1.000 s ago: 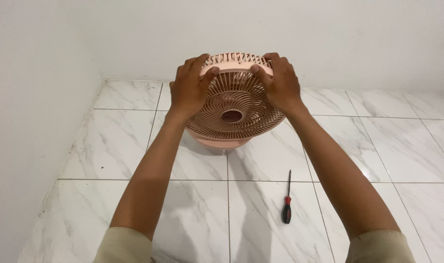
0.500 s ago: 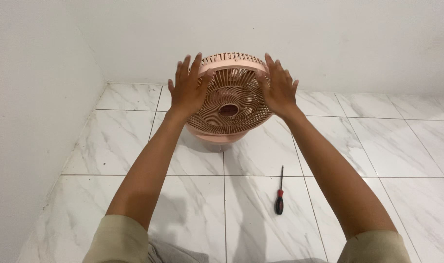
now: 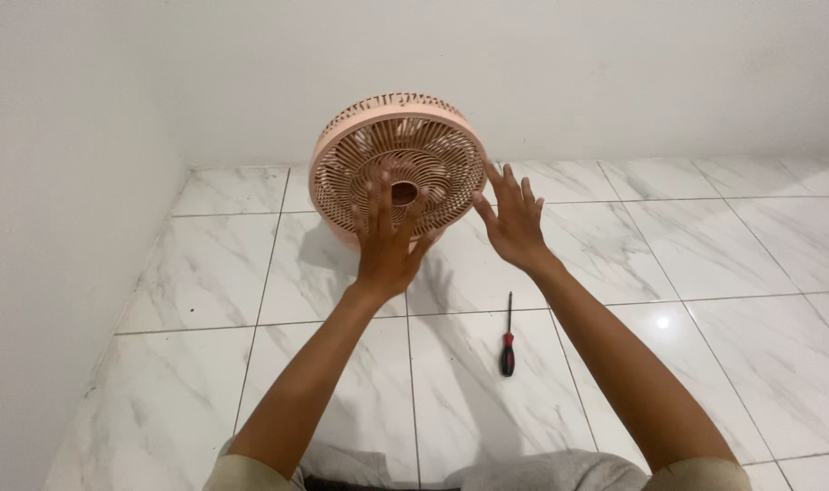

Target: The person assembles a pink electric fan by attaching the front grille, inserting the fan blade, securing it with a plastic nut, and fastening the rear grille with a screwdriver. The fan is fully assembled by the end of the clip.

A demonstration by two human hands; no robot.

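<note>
Pink fan (image 3: 399,164) standing on the tiled floor by the wall.

The fan is round, of salmon-pink plastic, with a front grille of thin curved ribs swirling out from a small dark hub. A thick slotted rim rings the grille. It stands upright on its base, tilted slightly back, its face turned toward the camera, close to the white wall near the room's corner.

Both arms stretched fwd; left hand (image 3: 384,245) and right hand (image 3: 514,223) open, fingers spread, palms facing away.
</note>
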